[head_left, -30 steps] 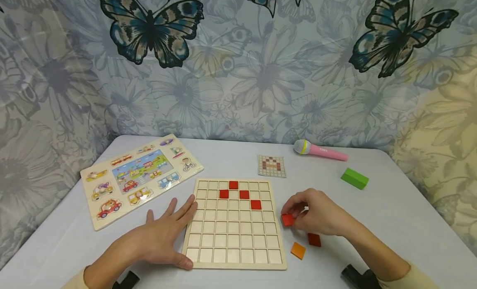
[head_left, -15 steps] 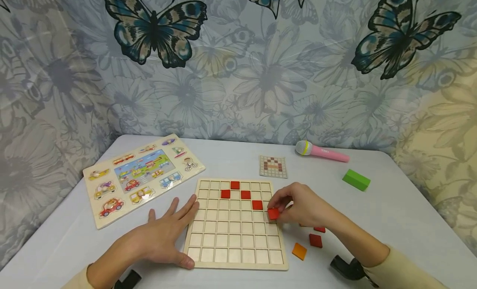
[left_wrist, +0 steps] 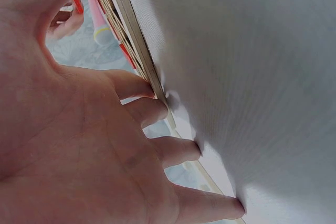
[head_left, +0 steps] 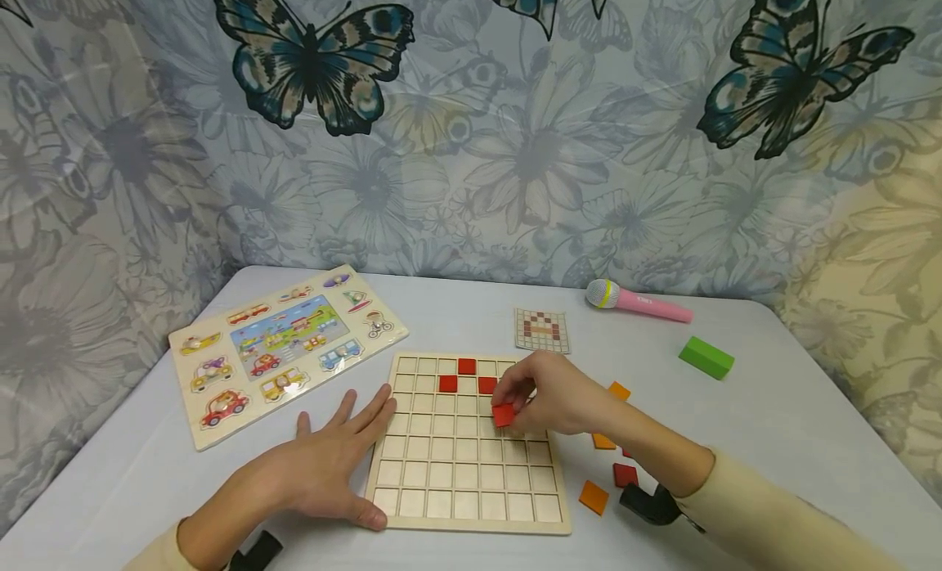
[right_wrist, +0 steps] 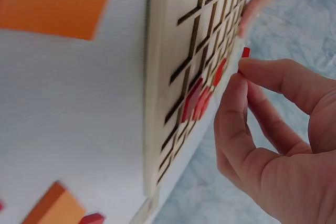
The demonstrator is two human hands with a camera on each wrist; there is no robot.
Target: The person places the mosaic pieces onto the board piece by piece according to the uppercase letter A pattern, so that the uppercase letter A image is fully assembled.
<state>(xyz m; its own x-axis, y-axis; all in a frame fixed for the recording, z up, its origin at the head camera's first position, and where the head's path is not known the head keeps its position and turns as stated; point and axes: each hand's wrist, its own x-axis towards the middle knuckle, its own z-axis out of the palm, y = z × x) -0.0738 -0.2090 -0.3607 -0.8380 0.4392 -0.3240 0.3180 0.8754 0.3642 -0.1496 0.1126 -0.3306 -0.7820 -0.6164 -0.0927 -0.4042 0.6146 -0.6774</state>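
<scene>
A pale wooden grid board (head_left: 427,476) lies in front of me, with red square tiles such as this red tile (head_left: 467,366) set in its upper cells. My right hand (head_left: 559,397) is over the board's right half, pinching another red tile (head_left: 503,415) between thumb and fingertips. In the right wrist view that pinched tile (right_wrist: 245,52) appears raised above the board. My left hand (head_left: 324,469) rests with fingers spread, its fingertips touching the board's left edge. Part of the upper right cells is hidden behind my right hand.
Right of the board lie loose tiles, among them an orange tile (head_left: 593,497) and a dark red tile (head_left: 625,475). Behind it sits a small pattern card (head_left: 541,331). A pink toy microphone (head_left: 648,304), a green block (head_left: 706,357) and a vehicle picture puzzle (head_left: 287,334) are farther out.
My right hand has carried the red tile leftward from beside the board to over its cells. Its forearm now passes above the loose tiles. The left hand has stayed at the board's edge.
</scene>
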